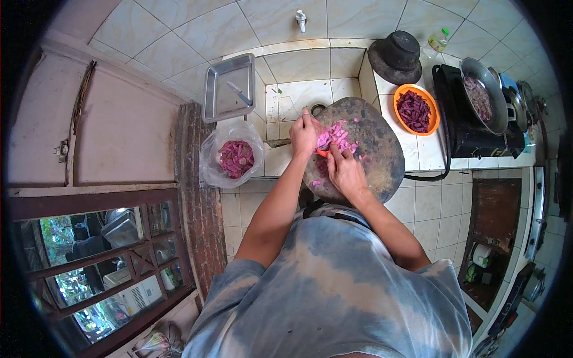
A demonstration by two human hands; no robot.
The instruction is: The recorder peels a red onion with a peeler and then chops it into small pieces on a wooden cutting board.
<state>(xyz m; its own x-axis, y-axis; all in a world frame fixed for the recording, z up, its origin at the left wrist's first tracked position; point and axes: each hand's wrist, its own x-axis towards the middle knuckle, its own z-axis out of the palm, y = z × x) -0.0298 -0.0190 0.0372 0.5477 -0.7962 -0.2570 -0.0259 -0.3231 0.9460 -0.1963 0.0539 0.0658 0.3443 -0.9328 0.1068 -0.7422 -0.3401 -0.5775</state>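
Observation:
A round, dark wooden chopping board point(380, 156) lies before me across the sink's front edge. Small pink chopped pieces point(339, 136) are heaped on it, left of its middle. My left hand point(304, 133) is at the board's left edge, its fingers curled around something pinkish that they mostly hide. My right hand point(347, 172) is low over the heap, index finger stretched along a small tool with a red-orange handle point(322, 153); the tool's working end cannot be made out. A clear plastic bag point(207, 154) with reddish-purple pieces point(236, 159) stands to the left.
A metal tray point(207, 96) with a knife point(240, 94) lies left of the tiled sink point(304, 91). Right of the sink are an orange bowl point(396, 112) of dark purple strips, a black stove point(456, 141) bearing a pan point(500, 116), and a dark pot-like object point(396, 58).

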